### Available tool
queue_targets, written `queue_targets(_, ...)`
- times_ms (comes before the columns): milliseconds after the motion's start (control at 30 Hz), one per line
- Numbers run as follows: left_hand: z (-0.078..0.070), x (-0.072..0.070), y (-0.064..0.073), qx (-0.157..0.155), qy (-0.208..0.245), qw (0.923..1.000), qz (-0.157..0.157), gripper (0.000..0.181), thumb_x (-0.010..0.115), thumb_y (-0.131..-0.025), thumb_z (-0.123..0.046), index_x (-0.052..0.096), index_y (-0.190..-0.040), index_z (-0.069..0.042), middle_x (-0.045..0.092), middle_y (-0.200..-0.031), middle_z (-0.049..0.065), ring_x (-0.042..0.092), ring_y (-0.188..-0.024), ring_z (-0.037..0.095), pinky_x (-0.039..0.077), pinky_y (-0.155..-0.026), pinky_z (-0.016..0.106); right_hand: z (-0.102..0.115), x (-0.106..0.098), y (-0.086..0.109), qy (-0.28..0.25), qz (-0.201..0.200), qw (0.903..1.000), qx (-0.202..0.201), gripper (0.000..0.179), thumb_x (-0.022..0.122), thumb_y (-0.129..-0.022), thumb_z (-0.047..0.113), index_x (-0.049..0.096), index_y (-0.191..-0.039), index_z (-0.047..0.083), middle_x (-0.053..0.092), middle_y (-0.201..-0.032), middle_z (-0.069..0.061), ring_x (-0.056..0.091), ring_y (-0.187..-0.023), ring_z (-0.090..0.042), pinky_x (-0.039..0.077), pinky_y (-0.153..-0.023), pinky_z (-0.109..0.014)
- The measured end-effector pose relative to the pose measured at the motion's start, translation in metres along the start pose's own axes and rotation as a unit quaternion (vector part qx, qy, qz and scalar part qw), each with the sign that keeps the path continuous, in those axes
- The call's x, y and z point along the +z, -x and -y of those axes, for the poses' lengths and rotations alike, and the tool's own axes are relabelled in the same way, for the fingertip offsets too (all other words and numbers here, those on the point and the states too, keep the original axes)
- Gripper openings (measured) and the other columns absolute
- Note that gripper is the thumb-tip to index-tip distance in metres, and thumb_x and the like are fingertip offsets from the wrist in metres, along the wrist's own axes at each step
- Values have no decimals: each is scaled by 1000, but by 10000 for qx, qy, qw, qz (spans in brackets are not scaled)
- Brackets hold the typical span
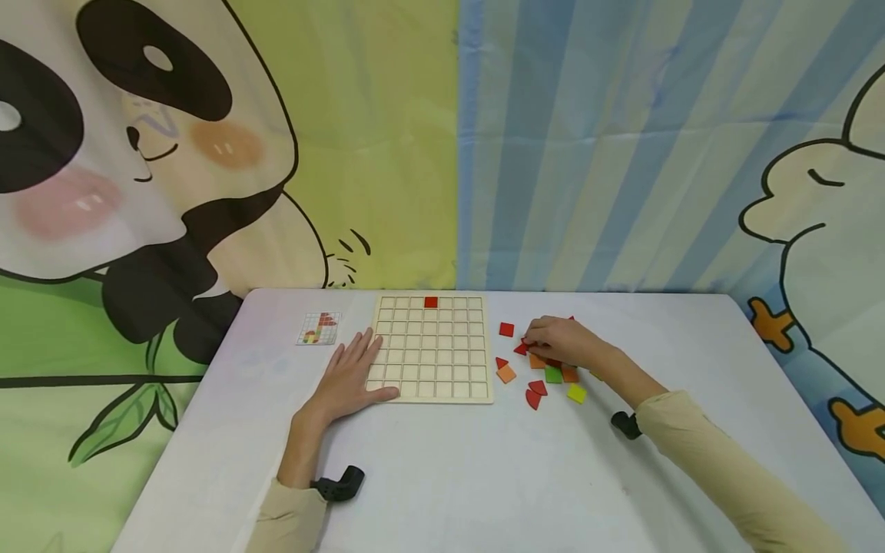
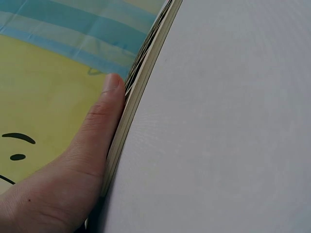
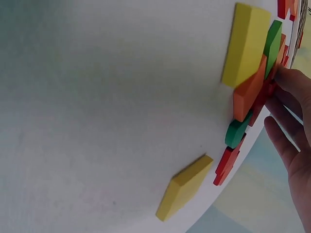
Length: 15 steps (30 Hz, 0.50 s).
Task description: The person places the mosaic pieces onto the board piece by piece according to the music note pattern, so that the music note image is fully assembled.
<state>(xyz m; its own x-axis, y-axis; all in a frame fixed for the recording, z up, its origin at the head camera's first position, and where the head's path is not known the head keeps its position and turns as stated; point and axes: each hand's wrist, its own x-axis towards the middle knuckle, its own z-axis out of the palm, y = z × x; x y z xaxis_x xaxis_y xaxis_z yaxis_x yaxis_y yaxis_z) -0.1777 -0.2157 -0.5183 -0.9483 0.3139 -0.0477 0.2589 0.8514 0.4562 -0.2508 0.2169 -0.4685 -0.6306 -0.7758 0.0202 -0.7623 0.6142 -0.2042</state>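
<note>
The right hand point(image 1: 563, 340) partly hides the coloured pieces point(image 1: 553, 375); whether it pinches one is hard to tell. The card point(image 1: 319, 329) is too small to read.

left hand point(image 1: 348, 378) lies with fingers point(image 1: 359, 347) straight, thumb point(image 1: 382, 395) stretched out to their right; right hand point(image 1: 561, 340) has fingers bent downward, wrist point(image 1: 608, 362) to their right.

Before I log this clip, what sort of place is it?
Probably a staged tabletop play area: a white table before a cartoon-printed backdrop, with a gridded board and colored blocks.
</note>
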Motion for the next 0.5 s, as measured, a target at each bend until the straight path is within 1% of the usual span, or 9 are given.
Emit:
queue_targets(267, 2, 1, 0, 4, -88, 10000, -24, 112, 74, -83, -65, 26, -164, -3, 13, -173, 18, 10, -161, 40, 6, -128, 61, 3, 3, -1, -194, -112, 9994, 249, 15, 77, -92, 10, 77, -106, 5, 72, -103, -7, 66, -95, -24, 62, -89, -39)
queue_targets(367, 1, 2, -1, 22, -50, 10000, -70, 112, 75, -83, -64, 27, -163, -3, 14, -173, 19, 11, -161, 40, 7, -128, 61, 3, 4, 0, -241, -166, 9991, 311, 15, 77, -92, 9, 77, -106, 5, 73, -105, -8, 67, -97, -25, 62, -90, -39)
queue_targets(433, 0, 1, -1, 31, -43, 10000, -83, 111, 75, -83, -64, 27, -163, -3, 15, -173, 19, 12, -160, 40, 7, -128, 62, 3, 5, -1, -284, -142, 9987, 389, 15, 77, -92, 9, 77, -106, 5, 73, -108, -9, 67, -99, -26, 62, -91, -39)
queue_targets(500, -1, -1, 1, 35, -43, 10000, -60, 111, 74, -84, -64, 27, -163, -3, 15, -173, 19, 12, -160, 40, 8, -128, 62, 5, 4, -2, -390, -55, 9978, 532, 15, 77, -92, 9, 77, -106, 5, 73, -109, -10, 66, -98, -26, 62, -89, -38)
